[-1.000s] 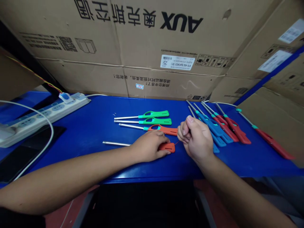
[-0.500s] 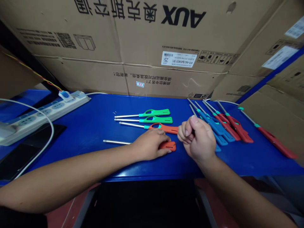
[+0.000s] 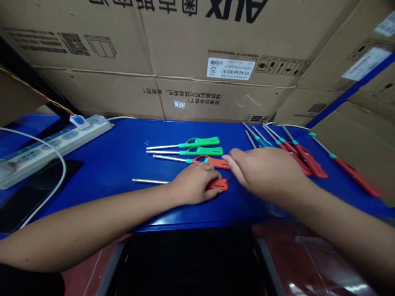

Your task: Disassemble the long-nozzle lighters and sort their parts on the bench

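Left hand (image 3: 193, 185) is lying curled over the red handle of a long-reach utility lighter (image 3: 217, 185), closing down on the grip while the steel nozzle is pointing left across the blue surface (image 3: 108, 144). Right hand (image 3: 265, 172) is stretching out with its fingers together, their tips just beside a thin wire (image 3: 228, 178) rising from that handle; whether they are pinching it, I cannot tell. Compared with the earlier frame, this hand is no longer a raised, pinched fist: it is opening out and reaching lower, and it is now hiding most of the blue lighters (image 3: 261, 142). As for how far things stand, two green lighters (image 3: 200, 142) and an orange lighter (image 3: 210, 161) are lying in a tidy row above the left hand, with the held lighter making a fourth. Further right, red lighters (image 3: 308, 163) are lying in a loose cluster beside the blue ones, their nozzles angled away.
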